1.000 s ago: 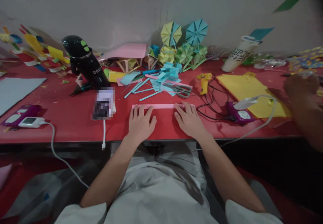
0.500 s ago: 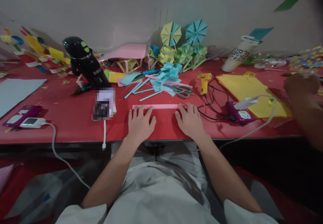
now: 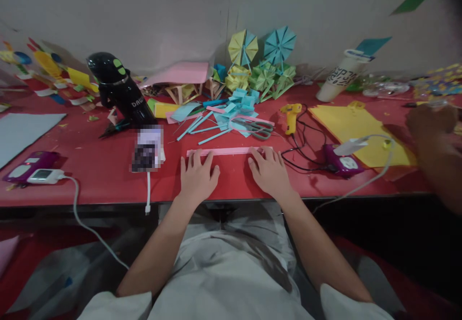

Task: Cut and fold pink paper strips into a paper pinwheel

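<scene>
A narrow pink paper strip (image 3: pixel 231 151) lies crosswise on the red table in front of me. My left hand (image 3: pixel 198 179) rests palm down, fingers stretched out, their tips on the strip's left part. Over its right end, my right hand (image 3: pixel 271 172) lies in the same way, thumb spread toward the middle. Neither hand is wrapped round anything. Beyond the strip are thin blue paper sticks (image 3: pixel 207 130), folded blue paper pieces (image 3: pixel 238 108) and grey-handled scissors (image 3: pixel 258 128). A yellow glue gun (image 3: pixel 290 118) sits beyond my right hand.
At left stand a black bottle (image 3: pixel 124 94) and a phone (image 3: pixel 147 149) with a white cable. Folded paper umbrellas (image 3: pixel 279 45) lean at the wall. To the right are a purple power box (image 3: pixel 341 161), yellow paper (image 3: pixel 357 127), a tumbler (image 3: pixel 339 77) and another person's hand (image 3: pixel 431 120).
Both hands have shifted very slightly left, with the strip's left end a little farther left too. The fingers stay flat on the strip. The whole view has moved slightly.
</scene>
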A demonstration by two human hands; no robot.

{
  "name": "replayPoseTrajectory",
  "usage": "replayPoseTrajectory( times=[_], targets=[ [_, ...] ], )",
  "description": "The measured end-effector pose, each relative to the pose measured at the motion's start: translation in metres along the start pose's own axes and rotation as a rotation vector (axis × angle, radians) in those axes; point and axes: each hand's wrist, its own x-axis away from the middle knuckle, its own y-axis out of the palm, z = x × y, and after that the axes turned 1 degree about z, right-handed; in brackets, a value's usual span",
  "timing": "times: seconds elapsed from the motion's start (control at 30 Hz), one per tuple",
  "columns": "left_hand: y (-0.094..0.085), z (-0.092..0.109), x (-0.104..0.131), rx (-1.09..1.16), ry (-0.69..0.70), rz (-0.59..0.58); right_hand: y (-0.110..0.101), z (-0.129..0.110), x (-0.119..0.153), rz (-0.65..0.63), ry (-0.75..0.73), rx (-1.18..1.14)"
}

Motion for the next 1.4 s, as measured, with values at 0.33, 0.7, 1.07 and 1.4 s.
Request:
replayPoseTrajectory(
  times=[0.33,0.7,1.07,1.4],
  targets=[
    [0.004,-0.003,0.001,0.0,0.044,0.042,-0.001,-0.018,-0.002,-0.002,0.005,-0.071],
    [0.004,-0.002,0.003,0.033,0.075,0.045,0.006,-0.014,-0.001,0.066,-0.013,-0.127],
    [0.009,-0.003,0.002,0.034,0.149,0.034,0.001,-0.018,0.001,0.034,-0.024,-0.051],
    [0.0,0.001,-0.001,0.004,0.158,0.005,0.001,-0.021,-0.001,0.011,-0.059,-0.011]
  ],
)
